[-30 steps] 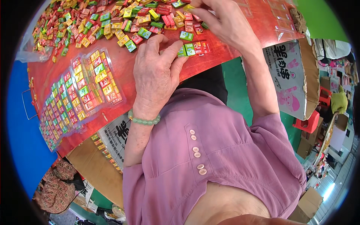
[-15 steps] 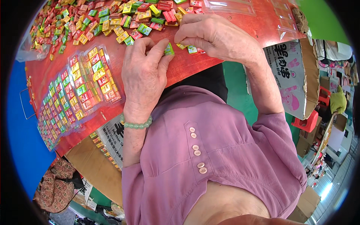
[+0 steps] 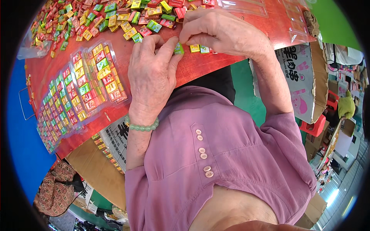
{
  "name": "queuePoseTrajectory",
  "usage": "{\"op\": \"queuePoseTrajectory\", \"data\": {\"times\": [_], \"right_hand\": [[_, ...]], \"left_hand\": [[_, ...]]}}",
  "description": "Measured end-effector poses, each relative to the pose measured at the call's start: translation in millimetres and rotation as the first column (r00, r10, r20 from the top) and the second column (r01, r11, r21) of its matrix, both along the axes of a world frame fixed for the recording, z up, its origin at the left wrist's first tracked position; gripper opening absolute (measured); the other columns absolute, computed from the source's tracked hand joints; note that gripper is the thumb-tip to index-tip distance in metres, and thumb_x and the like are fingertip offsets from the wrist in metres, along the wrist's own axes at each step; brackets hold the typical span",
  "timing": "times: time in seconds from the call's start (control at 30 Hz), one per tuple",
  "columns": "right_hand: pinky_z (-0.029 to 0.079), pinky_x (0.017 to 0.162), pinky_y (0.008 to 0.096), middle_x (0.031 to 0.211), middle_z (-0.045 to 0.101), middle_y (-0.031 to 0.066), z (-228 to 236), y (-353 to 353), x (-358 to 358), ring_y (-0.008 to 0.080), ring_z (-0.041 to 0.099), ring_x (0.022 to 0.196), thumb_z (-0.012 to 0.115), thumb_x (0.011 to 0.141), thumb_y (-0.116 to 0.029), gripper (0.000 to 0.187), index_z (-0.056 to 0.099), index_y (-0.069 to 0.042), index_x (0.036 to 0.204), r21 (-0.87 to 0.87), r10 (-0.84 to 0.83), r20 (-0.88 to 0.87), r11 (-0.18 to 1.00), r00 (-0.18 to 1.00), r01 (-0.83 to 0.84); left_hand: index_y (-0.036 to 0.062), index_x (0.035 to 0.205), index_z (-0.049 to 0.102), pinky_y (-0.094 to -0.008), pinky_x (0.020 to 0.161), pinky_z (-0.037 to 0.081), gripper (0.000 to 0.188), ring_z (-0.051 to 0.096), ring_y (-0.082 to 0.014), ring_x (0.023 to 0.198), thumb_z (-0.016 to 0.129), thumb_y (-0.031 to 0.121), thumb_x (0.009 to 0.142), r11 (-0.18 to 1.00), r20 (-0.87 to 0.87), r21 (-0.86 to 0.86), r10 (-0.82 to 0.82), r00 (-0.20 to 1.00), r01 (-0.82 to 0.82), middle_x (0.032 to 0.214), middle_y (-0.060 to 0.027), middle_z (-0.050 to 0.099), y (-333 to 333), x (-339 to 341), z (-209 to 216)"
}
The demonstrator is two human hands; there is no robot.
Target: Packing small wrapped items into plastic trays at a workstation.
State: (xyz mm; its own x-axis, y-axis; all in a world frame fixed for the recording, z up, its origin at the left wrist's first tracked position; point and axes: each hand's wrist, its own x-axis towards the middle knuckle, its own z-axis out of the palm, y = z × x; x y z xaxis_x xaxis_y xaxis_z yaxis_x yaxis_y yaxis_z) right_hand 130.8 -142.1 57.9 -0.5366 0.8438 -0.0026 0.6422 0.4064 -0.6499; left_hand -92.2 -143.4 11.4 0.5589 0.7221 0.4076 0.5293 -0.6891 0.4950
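Between the thumb and fingers of my left hand (image 3: 152, 75), a small green candy-sized box (image 3: 179, 49) is held low over the near edge of the red table. A pale green bead bracelet (image 3: 142, 126) circles that wrist. Close by, my right hand (image 3: 227, 38) is closed in a pinch, its fingertips almost meeting the left ones; what it grips, if anything, is hidden. Under its curled fingers lie a small yellow box (image 3: 194, 48) and a white-and-green one (image 3: 204, 49), with a bit of red beside them.
A heap of small coloured boxes (image 3: 125, 26) covers the far left. Clear plastic trays (image 3: 108, 73) filled with rows of them overlap along the left edge. Empty clear trays (image 3: 246, 7) lie far right. Cardboard cartons (image 3: 304, 86) and a red stool (image 3: 314, 126) stand beside the table.
My fingertips have come closer together, the right hand shifting slightly left relative to the table. More of the boxes under it shows. The whole view has shifted a little; the left hand keeps the green box.
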Motion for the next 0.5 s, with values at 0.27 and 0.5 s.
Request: {"op": "queuePoseTrajectory", "data": {"times": [0.27, 0.5], "right_hand": [[0.054, 0.084, 0.0382, 0.109, 0.065, 0.0092, -4.0, -52.4, 17.1, 0.0291, 0.066, 0.100, 0.080, 0.086, -0.018, 0.036, 0.070, -0.006, 0.118, 0.133, -0.293, -0.030, 0.946, 0.956, 0.295], [0.055, 0.081, 0.0389, 0.105, 0.063, 0.0096, -15.5, -74.0, 10.1, 0.0289, 0.066, 0.096, 0.086, 0.080, -0.025, 0.046, 0.070, -0.008, 0.120, 0.204, -0.497, 0.011, 0.850, 0.868, 0.485]], "left_hand": [[0.0056, 0.120, 0.072, -0.0420, 0.083, 0.051, 0.041, 0.059, -0.0280, 0.095, 0.081, 0.018, 0.082, 0.997, -0.003, -0.042, -0.065, 0.998, 0.064, 0.103, -0.0080, 0.058, 0.6, 2.1, 6.1], [0.0076, 0.121, 0.071, -0.0415, 0.082, 0.051, 0.043, 0.059, -0.0272, 0.093, 0.082, 0.022, 0.082, 0.997, -0.022, 0.014, -0.074, 0.997, 0.074, 0.102, -0.0080, 0.057, -2.8, 13.9, 4.3]]}}
